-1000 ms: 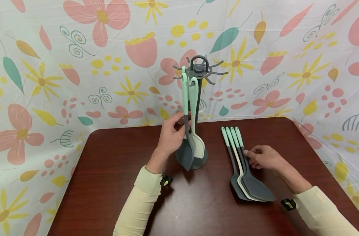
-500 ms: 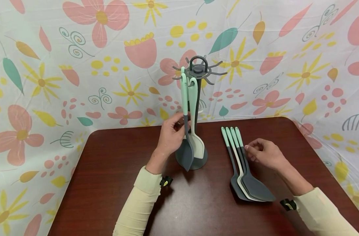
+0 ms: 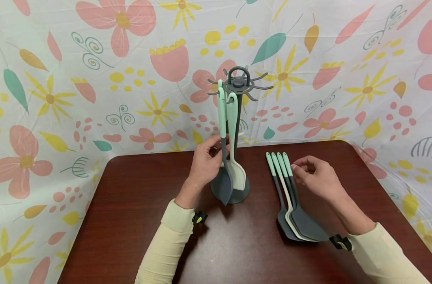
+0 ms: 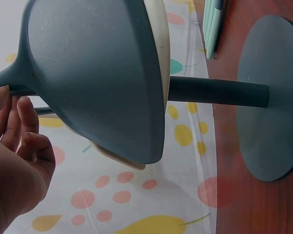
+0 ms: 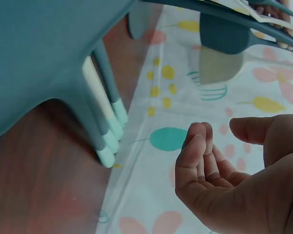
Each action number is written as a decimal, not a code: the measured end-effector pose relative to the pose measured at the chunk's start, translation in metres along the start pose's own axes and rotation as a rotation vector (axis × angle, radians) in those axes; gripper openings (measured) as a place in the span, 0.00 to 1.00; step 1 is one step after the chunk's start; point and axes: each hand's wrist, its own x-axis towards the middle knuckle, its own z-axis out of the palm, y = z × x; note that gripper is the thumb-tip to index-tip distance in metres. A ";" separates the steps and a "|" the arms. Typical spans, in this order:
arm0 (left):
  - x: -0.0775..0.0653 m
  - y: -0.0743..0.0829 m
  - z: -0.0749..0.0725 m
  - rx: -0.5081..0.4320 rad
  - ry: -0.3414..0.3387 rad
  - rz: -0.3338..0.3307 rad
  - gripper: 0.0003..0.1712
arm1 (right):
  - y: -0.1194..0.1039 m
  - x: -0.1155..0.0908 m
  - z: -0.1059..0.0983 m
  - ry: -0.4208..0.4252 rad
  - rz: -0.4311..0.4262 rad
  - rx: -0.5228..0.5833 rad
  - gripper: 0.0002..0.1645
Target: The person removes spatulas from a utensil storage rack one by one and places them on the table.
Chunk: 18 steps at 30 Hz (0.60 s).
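Observation:
A dark grey utensil stand point(image 3: 253, 81) with radiating hooks stands at the table's back. From its left side hang a grey turner point(image 3: 223, 185) with a mint handle and a cream spatula point(image 3: 239, 177). My left hand point(image 3: 206, 161) curls its fingers behind the turner's stem, thumb at the near side. On the table to the right lie several mint-handled utensils side by side, the rightmost a broad grey turner point(image 3: 306, 225). My right hand point(image 3: 318, 177) hovers beside its handle, holding nothing; the right wrist view shows a gap between thumb and bent fingers point(image 5: 190, 158).
The dark red-brown wooden table point(image 3: 130, 221) ends just behind the stand. A white floral cloth point(image 3: 159, 79) hangs behind it. The stand's round grey base point(image 4: 273, 136) sits on the tabletop.
My right hand has moved up and slightly left, from beside the rightmost turner's stem to beside its mint handle. The left hand and the hanging utensils look unchanged.

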 end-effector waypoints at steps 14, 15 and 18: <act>0.001 -0.001 0.000 -0.009 -0.002 -0.010 0.13 | -0.035 -0.001 -0.004 0.051 -0.025 0.081 0.19; 0.000 -0.001 0.000 -0.009 -0.001 -0.011 0.13 | -0.038 -0.001 -0.004 0.053 -0.025 0.089 0.20; 0.000 -0.001 0.001 -0.013 0.001 -0.013 0.13 | -0.046 0.000 -0.002 0.060 -0.031 0.099 0.19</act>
